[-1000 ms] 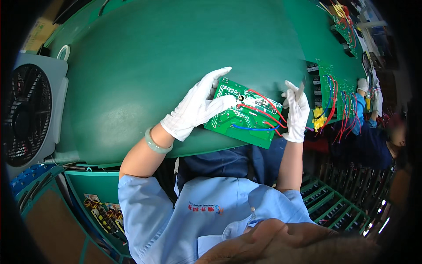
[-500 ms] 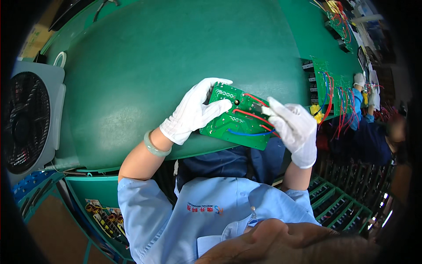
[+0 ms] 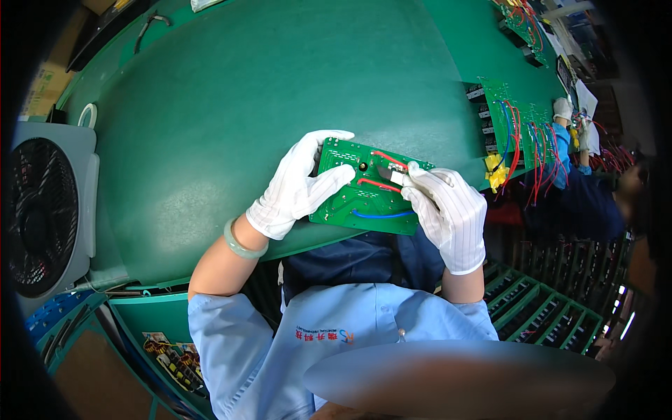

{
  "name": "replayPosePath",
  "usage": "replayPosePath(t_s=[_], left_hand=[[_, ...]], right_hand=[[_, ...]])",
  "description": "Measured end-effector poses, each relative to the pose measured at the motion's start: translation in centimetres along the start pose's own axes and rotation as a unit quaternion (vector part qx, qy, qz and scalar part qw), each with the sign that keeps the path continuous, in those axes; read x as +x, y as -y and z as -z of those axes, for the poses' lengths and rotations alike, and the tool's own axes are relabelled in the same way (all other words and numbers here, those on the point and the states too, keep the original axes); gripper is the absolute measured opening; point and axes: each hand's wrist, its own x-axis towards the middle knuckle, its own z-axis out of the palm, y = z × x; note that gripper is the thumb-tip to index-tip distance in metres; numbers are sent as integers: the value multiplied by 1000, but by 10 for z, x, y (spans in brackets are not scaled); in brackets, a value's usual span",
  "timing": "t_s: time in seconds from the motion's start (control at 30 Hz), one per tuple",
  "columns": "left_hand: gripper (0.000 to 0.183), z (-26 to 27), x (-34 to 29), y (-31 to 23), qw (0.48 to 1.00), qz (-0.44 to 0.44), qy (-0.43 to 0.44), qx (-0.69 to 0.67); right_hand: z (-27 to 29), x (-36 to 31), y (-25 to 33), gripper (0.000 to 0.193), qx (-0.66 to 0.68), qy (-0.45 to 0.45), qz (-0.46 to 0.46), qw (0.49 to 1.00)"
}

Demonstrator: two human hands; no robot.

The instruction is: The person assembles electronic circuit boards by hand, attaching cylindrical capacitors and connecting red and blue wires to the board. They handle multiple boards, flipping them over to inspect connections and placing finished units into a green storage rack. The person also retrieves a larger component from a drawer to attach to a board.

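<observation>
In my white-gloved left hand (image 3: 292,190) is a green circuit board (image 3: 334,201), gripped at its left side with the thumb lying on top. The board is tilted above the table's front edge. Red wires (image 3: 376,184) and a blue wire (image 3: 381,215) run across its face toward the right. My right hand (image 3: 451,210), also gloved, pinches a small flat tool (image 3: 396,177) with a white body and a dark blade-like tip. That tip meets the board beside the red wires; whether it touches a solder joint I cannot tell. The fingers hide the tool's rear part.
Wired circuit boards (image 3: 514,126) stand on the green table (image 3: 245,91) at the right. Beyond them a co-worker's gloved hand (image 3: 562,109) reaches in. A grey fan (image 3: 52,203) stands at the left. Green racks (image 3: 539,308) lie at the lower right.
My right hand has come down and left onto the board, bringing the tool's tip to the red wires. The left hand still holds the board. The whole view has shifted slightly.
</observation>
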Motion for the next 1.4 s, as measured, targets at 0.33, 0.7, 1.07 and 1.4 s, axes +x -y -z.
replayPosePath(t_s=[0.33, 0.7, 1.07, 1.4], left_hand=[[48, 0, -1, 4, 1000, -10, -6, 17], [48, 0, -1, 5, 1000, -13, -6, 23], [50, 0, -3, 3, 1000, -10, -8, 13], [50, 0, -4, -1, 999, -15, -6, 38]], right_hand=[[-4, 0, 2, 26, 12, -1, -10, 1000], [-15, -6, 11, 29, 31, -56, -69, 996], [-15, -6, 5, 22, 83, -68, -62, 992], [-1, 4, 3, 20, 113, -6, -36, 993]])
